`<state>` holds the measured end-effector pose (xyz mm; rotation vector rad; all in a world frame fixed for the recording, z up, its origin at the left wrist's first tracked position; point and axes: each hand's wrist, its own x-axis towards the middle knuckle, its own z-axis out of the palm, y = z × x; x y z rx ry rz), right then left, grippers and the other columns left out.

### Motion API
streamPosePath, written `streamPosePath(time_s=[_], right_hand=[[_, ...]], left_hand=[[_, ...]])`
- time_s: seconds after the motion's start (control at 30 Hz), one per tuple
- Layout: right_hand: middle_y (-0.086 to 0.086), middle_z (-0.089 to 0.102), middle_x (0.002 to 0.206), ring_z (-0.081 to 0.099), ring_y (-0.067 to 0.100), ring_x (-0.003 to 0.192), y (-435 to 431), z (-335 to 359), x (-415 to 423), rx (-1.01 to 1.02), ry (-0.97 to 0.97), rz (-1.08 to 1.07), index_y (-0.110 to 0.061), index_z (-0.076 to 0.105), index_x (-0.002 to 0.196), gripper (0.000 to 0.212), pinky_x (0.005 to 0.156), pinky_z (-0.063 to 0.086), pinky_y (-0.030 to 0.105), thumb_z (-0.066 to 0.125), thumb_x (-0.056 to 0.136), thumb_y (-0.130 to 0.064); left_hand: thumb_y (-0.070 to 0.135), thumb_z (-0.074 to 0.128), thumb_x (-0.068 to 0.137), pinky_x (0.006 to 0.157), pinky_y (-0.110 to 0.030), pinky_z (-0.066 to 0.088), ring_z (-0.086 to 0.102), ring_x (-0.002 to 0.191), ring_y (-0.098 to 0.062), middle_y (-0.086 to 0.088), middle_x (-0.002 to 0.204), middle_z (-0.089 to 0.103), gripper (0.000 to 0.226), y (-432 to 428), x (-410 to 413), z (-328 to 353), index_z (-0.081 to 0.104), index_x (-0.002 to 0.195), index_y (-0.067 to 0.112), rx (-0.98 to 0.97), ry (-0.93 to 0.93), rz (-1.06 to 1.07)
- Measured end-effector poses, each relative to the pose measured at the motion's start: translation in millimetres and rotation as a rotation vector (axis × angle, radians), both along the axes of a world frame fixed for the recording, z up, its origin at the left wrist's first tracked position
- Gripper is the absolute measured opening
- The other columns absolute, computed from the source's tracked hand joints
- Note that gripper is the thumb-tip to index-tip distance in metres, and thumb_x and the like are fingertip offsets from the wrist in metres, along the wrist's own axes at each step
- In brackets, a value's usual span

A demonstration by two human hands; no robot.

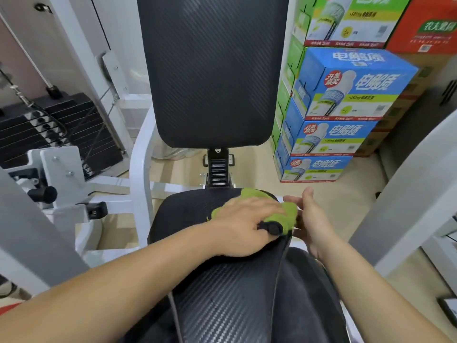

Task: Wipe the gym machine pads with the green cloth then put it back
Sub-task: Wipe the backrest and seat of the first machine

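The green cloth (288,214) lies bunched on the far right part of the black seat pad (183,214). My left hand (243,224) lies flat on top of the cloth and presses it onto the pad; a small black device sits on its thumb. At the seat's right edge my right hand (310,219) is held with straight fingers, its fingertips at the cloth's overhanging corner. Behind the seat the tall black back pad (212,70) stands upright. Another black textured pad (222,298) fills the bottom of the view under my forearms.
A black weight stack (49,129) with cables stands at the left inside the white machine frame (141,169). Stacked drink cartons (346,100) rise on the right behind the seat. A grey frame beam (408,194) slants down the right side.
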<state>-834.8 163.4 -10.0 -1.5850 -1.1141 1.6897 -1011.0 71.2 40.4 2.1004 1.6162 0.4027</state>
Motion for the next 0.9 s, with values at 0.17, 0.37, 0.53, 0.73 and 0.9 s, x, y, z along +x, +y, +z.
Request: streamPosePath(time_s=[0.17,0.37,0.53,0.73,0.9], right_hand=[[-0.001,0.072,0.092,0.064,0.019,0.086,4,9,-23,0.268,-0.286,0.176,-0.014,0.071,0.093,0.045,0.081,0.050,0.041,0.050,0.101,-0.052],[-0.004,0.049,0.067,0.048,0.023,0.071,-2,7,-41,0.492,-0.549,0.249,-0.021,0.045,0.067,0.045,0.057,0.033,0.033,0.053,0.100,-0.051],[-0.001,0.053,0.071,0.051,0.026,0.077,2,-2,-37,0.530,-0.566,0.225,-0.020,0.048,0.070,0.044,0.063,0.032,0.036,0.052,0.101,-0.051],[0.009,0.063,0.088,0.056,0.032,0.089,-3,3,-39,0.540,-0.597,0.254,-0.011,0.060,0.085,0.043,0.072,0.035,0.036,0.047,0.103,-0.047],[0.002,0.047,0.067,0.044,0.020,0.065,-12,7,-41,0.543,-0.508,0.203,-0.018,0.040,0.064,0.050,0.057,0.031,0.034,0.037,0.110,-0.039]], left_hand=[[0.030,0.060,0.078,0.126,-0.033,0.010,0.021,0.153,0.007,0.033,0.159,0.032,0.060,-133,-20,28,0.052,0.134,0.049,0.049,-0.082,-0.290],[0.053,0.049,0.091,0.121,-0.046,0.034,0.046,0.140,-0.004,0.018,0.149,0.054,0.052,-92,-105,6,0.058,0.139,0.035,0.013,-0.102,0.285],[0.030,0.065,0.083,0.122,-0.038,0.029,0.044,0.143,-0.002,0.023,0.151,0.053,0.050,-124,-36,10,0.062,0.132,0.039,0.129,-0.053,0.155],[0.022,0.057,0.096,0.117,-0.036,0.036,0.046,0.141,-0.009,0.017,0.151,0.052,0.050,-80,-92,3,0.053,0.145,0.032,0.028,0.010,0.209],[0.043,0.048,0.104,0.095,-0.035,0.039,0.052,0.129,-0.022,0.006,0.146,0.054,0.034,-6,-112,-12,0.051,0.137,0.038,-0.143,0.054,0.478]])
